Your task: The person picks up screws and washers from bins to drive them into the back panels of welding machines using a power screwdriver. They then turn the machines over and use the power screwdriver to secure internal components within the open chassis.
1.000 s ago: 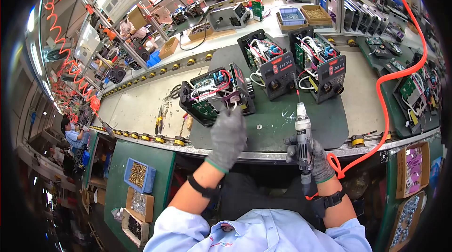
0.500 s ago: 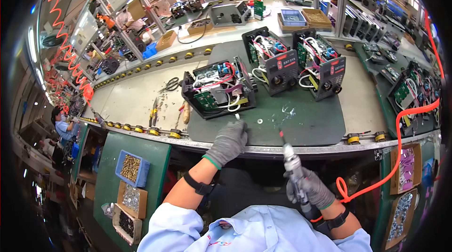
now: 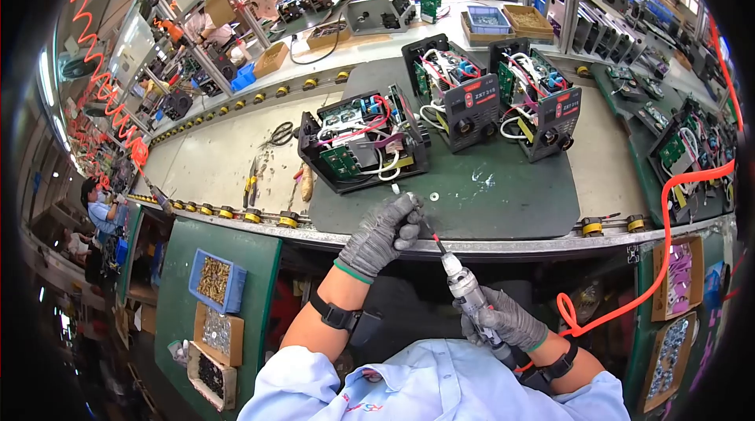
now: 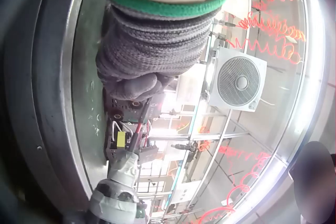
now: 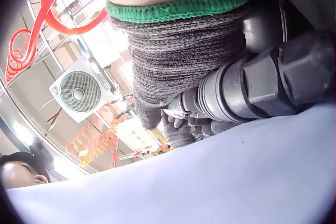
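Note:
My gloved right hand [image 3: 511, 319] grips an air screwdriver [image 3: 468, 295] in the head view, its bit slanting up to the left. My gloved left hand [image 3: 380, 236] has its fingers curled at the tip of the driver bit [image 3: 437, 240], over the mat's near edge. In the left wrist view the bit [image 4: 139, 134] runs up to the curled fingers [image 4: 139, 85]; whatever small thing they may hold there is hidden. Just beyond, an open-topped machine unit [image 3: 362, 142] shows wires and green boards, with a white cable hanging at its front. A small washer [image 3: 434, 197] lies nearby.
Two more units [image 3: 460, 98] [image 3: 543, 102] stand on the green mat [image 3: 503, 212]. Pliers [image 3: 250, 183] and scissors [image 3: 283, 134] lie left. A red air hose [image 3: 613, 317] loops at right. Screw bins [image 3: 216, 281] sit lower left.
My left hand has drawn back from the left unit toward the table's near edge. The screwdriver has swung from upright to leftward, bringing its bit to the left hand's fingers.

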Motion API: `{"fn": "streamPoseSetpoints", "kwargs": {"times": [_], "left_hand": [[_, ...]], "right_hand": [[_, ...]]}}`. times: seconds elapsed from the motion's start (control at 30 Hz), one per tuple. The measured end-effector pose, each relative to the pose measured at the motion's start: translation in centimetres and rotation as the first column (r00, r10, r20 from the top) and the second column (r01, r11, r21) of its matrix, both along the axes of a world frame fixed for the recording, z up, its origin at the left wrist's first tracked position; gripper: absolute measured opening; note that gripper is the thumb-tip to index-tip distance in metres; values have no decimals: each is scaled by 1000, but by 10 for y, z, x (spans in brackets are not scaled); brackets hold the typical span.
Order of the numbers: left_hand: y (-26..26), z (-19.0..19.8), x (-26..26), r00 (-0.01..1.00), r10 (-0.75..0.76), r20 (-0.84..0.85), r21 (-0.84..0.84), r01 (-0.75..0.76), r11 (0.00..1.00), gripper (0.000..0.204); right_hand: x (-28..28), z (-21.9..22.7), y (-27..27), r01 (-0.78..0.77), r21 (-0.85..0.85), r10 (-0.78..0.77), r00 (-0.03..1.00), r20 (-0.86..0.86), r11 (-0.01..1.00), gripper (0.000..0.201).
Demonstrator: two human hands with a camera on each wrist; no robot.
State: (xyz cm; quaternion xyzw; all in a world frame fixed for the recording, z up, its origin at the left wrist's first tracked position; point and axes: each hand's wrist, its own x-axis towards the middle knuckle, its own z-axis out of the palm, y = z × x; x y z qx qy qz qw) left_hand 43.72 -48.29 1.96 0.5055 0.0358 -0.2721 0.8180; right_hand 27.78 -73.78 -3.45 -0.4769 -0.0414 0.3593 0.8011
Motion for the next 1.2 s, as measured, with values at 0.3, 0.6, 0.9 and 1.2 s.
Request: {"fn": "streamPoseSetpoints", "kwargs": {"times": [0.3, 0.6, 0.9, 1.2], "left_hand": [[-12, 1, 1, 960, -134, 246, 354, 40, 935, 36], [-32, 6, 55, 534, -633, 561, 826, -409, 388, 33], [-66, 6, 75, 440, -897, 36, 891, -421, -171, 24], [-33, 5, 73, 415, -796, 441, 825, -536, 178, 26]], "right_hand": [[-5, -6, -14, 10, 328, 58, 979, -196, 945, 71], [-8, -11, -30, 124, 392, -64, 985, -162, 912, 72], [-30, -20, -40, 212, 312, -176, 974, -141, 926, 75], [-18, 6, -32, 192, 132, -180, 978, -103, 972, 71]]}}
